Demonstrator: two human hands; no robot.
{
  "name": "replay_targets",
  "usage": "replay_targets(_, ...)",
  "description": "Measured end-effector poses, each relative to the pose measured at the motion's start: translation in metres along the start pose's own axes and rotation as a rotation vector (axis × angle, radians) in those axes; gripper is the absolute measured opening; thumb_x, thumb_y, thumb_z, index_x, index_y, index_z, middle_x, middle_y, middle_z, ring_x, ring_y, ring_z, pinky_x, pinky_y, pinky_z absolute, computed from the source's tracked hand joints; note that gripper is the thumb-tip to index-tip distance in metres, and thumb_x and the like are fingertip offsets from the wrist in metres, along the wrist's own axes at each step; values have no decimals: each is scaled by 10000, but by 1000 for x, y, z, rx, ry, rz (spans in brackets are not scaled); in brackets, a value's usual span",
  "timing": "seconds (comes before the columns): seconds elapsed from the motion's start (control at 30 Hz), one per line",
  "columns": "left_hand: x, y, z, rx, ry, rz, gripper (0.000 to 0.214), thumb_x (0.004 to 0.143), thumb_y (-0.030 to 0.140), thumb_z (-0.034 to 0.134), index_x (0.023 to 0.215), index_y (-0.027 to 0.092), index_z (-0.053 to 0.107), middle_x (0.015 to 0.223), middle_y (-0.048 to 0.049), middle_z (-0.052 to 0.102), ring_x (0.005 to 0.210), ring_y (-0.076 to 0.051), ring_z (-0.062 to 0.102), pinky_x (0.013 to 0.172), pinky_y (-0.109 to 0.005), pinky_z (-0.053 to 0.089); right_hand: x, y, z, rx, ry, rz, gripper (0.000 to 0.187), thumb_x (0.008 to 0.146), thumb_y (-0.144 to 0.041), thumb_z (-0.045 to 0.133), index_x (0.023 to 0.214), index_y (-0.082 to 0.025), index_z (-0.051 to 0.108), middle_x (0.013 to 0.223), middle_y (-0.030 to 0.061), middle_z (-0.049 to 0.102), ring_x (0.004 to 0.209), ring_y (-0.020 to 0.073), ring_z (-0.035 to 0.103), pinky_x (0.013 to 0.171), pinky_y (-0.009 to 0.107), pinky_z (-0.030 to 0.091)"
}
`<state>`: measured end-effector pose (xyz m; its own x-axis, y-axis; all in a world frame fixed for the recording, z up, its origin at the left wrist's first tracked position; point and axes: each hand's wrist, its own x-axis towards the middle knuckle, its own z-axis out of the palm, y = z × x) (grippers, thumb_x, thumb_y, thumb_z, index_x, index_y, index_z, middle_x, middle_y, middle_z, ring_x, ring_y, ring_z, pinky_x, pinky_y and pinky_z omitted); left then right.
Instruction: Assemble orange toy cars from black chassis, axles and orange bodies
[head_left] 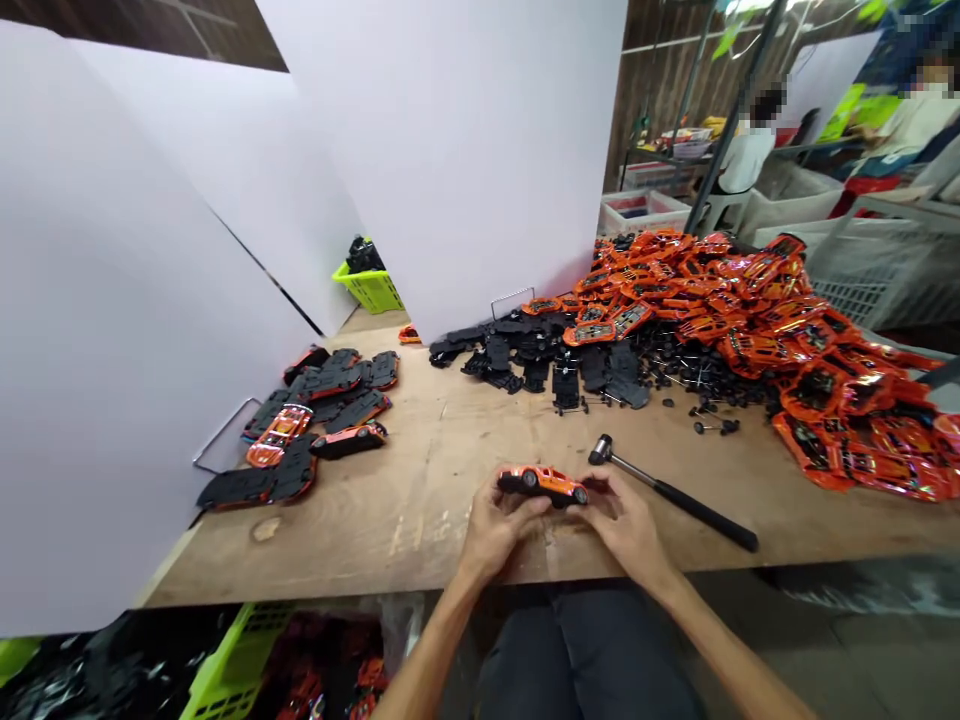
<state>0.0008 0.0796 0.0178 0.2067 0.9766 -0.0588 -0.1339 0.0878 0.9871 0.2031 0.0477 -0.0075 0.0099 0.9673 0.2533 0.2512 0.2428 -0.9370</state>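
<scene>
Between my two hands is an orange toy car (546,482) with a black base, turned on its side so that two wheels face me. My left hand (495,525) grips its left end, and my right hand (621,515) has fingers closed on its right end. Just right of the car lies a hammer (675,495) with a black handle and metal head. Toward the left of the wooden table (442,450) are several toy cars (330,400), most with black undersides up. Black chassis plates (525,350) lie at the back.
A large heap of orange car bodies (750,300) covers the right rear, beside a pile of wheel axles (686,365). White panels (480,150) rise behind the table. Green baskets (371,290) hold black parts. At the far right, people (746,155) sit among crates.
</scene>
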Motion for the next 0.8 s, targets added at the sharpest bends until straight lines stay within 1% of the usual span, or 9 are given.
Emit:
replay_targets(0.07, -6, 4, -13, 201, -84, 76, 333, 795, 334, 839, 1089, 208, 749, 1227, -104, 766, 1211, -265, 683, 1107, -403, 495, -3, 6, -10, -105, -58, -70, 190, 958, -333, 679, 1139, -278, 665, 1134, 54, 736, 1109, 252, 704, 1030, 406, 573)
replay_targets(0.13, -10, 5, -23, 393, -159, 144, 286, 849, 308, 785, 1122, 223, 775, 1205, -95, 779, 1167, -253, 701, 1083, -387, 510, -5, 11, -23, -154, -127, -98, 186, 977, -298, 647, 1160, -287, 678, 1179, 56, 724, 1143, 251, 687, 1067, 421, 549)
replay_targets(0.23, -12, -2, -30, 543, -186, 161, 299, 868, 292, 756, 1161, 246, 786, 1159, -79, 802, 1096, -249, 732, 1035, -369, 538, -4, 17, -32, -85, -163, 3, 226, 935, -347, 725, 1148, -285, 679, 1167, 53, 710, 1125, 246, 692, 1044, 401, 572)
replay_targets(0.33, -14, -14, -26, 536, -143, 92, 300, 872, 309, 750, 1165, 260, 795, 1136, -63, 815, 1031, -251, 758, 985, -355, 564, -1, 23, -30, 64, -138, 125, 357, 841, -418, 828, 1115, -264, 659, 1108, 45, 702, 1087, 242, 706, 1006, 374, 603)
replay_targets(0.4, -16, -20, -20, 495, -106, 54, 285, 877, 323, 738, 1146, 259, 805, 1139, -56, 816, 1023, -257, 762, 965, -348, 574, 2, 25, -26, 88, -114, 142, 382, 805, -445, 855, 1074, -254, 660, 1066, 40, 702, 1061, 239, 708, 995, 362, 606)
replay_targets(0.47, -17, -22, -15, 457, -51, 22, 274, 864, 330, 740, 1117, 254, 815, 1118, -49, 822, 1003, -264, 765, 932, -339, 584, 3, 26, -24, 51, -87, 120, 361, 816, -462, 841, 1053, -252, 667, 1034, 39, 707, 1027, 234, 709, 965, 346, 609)
replay_targets(0.53, -17, -22, -10, 442, 13, -5, 269, 848, 328, 745, 1093, 248, 821, 1061, -40, 832, 953, -263, 769, 893, -333, 594, 1, 23, -22, -26, -57, 79, 317, 866, -456, 791, 1075, -252, 667, 1028, 48, 717, 997, 235, 713, 925, 342, 611)
replay_targets(0.67, -14, -23, -8, 450, 82, -6, 251, 823, 328, 752, 1045, 239, 827, 1014, -35, 836, 939, -264, 767, 877, -332, 596, -3, 12, -15, -237, -2, -36, 196, 966, -349, 664, 1125, -234, 651, 1033, 81, 727, 975, 247, 706, 902, 365, 591)
replay_targets(0.8, -10, -26, -14, 266, 110, -32, 259, 765, 338, 793, 989, 209, 820, 986, -46, 833, 906, -256, 765, 820, -324, 609, 1, -3, -7, -224, 36, -125, 153, 974, -266, 647, 1122, -229, 633, 1027, 73, 717, 961, 230, 700, 869, 338, 589)
